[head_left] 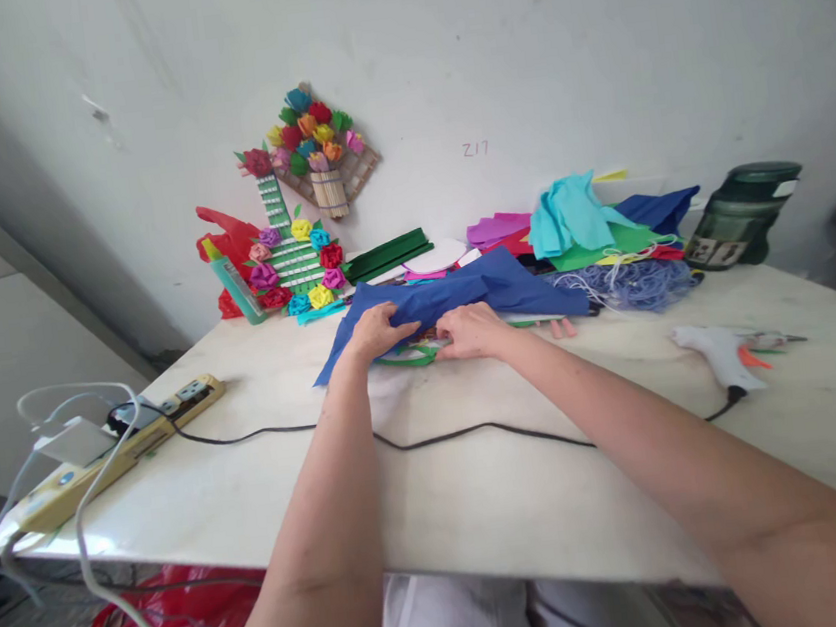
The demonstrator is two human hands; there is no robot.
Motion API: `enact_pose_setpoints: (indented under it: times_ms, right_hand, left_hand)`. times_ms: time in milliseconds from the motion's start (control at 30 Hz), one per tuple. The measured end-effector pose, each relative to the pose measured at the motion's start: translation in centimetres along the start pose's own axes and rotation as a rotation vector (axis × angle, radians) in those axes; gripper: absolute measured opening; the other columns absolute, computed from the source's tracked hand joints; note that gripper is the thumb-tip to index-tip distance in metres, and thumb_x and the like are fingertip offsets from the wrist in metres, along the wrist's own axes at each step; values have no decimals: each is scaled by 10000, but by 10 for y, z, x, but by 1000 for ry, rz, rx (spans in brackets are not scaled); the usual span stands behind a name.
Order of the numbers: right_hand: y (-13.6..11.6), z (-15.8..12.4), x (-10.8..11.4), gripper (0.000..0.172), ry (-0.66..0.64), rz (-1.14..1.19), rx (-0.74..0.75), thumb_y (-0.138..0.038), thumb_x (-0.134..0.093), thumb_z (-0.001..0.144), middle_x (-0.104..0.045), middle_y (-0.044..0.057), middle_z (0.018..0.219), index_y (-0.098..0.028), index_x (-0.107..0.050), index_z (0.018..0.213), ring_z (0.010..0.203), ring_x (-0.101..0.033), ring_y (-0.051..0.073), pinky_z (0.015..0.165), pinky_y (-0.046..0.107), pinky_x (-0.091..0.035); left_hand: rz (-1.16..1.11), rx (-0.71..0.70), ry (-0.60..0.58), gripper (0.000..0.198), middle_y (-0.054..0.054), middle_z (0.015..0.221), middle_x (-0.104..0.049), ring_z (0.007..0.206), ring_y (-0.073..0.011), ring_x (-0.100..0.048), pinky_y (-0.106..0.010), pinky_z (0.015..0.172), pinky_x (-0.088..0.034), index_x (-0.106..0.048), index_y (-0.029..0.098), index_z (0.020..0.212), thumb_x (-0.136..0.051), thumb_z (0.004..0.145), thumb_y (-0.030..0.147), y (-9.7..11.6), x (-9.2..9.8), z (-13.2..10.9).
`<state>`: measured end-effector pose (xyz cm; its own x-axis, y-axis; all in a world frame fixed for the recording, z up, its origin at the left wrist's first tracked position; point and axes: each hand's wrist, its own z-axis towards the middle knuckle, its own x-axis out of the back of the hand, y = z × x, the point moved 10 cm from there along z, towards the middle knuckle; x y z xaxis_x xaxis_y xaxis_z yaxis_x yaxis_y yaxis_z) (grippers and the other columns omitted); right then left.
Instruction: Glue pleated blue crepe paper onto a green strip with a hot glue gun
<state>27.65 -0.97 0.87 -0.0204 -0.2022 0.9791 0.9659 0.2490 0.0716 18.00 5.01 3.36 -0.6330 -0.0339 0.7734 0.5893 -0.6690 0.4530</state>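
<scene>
My left hand (377, 334) grips the front edge of a dark blue sheet (521, 287), thumb low and fingers above. The sheet looks like crepe paper and is bunched and raised in the middle. Just to the right, my right hand (474, 331) is closed, with its curled fingers at the gap under the sheet. What those fingers hold is hidden. A green strip (415, 356) and small coloured scraps show below the sheet, between the two hands.
A glue gun (721, 354) lies right, its cord crossing the table before a power strip (122, 458). Behind stand a glue bottle (234, 284), a flower-trimmed guitar-shaped craft (297, 257), coloured sheets (574, 220), blue shredded strands (633, 286) and a green bottle (743, 216).
</scene>
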Motion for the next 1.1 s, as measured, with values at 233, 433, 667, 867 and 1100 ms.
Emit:
enact_pose_setpoints:
  times_ms: [233, 433, 667, 867, 1100]
  right_hand:
    - [-7, -2, 1, 237, 97, -4, -1, -385, -535, 784, -663, 18, 989, -249, -664, 928, 874, -612, 184, 672, 256, -409]
    - [-8, 9, -6, 249, 68, -44, -34, -338, -485, 816, -678, 52, 966, -233, -679, 933, 886, -617, 208, 686, 279, -425]
    - [2, 6, -3, 271, 112, -55, -139, -369, -478, 821, -688, 78, 918, -222, -674, 937, 866, -624, 219, 688, 296, -422]
    - [8, -5, 3, 236, 154, -1, -33, -345, -483, 827, -671, 12, 995, -258, -664, 952, 885, -608, 179, 683, 265, -395]
    - [0, -8, -5, 239, 96, -61, 73, -286, -476, 818, -656, 31, 954, -232, -686, 917, 817, -605, 164, 605, 254, -363]
  left_hand:
    - [-33, 38, -17, 353, 27, 506, -382, 510, -107, -317, -270, 523, -190, -388, 201, 512, -618, 617, 448, 0, -6, 0]
    - [-81, 15, -42, 346, 60, 472, -308, 495, -78, -262, -263, 509, -174, -385, 185, 491, -608, 631, 410, 6, -7, -1]
    - [-131, 80, -152, 356, 68, 465, -323, 482, -77, -277, -253, 488, -185, -383, 184, 480, -624, 624, 402, 1, -25, -5]
    - [-120, 73, -140, 353, 69, 451, -306, 473, -78, -255, -259, 488, -179, -390, 186, 470, -625, 627, 398, 0, -27, -4]
    - [-33, 47, -172, 357, 67, 464, -314, 481, -79, -265, -256, 494, -186, -386, 186, 499, -573, 668, 439, 3, -30, -4]
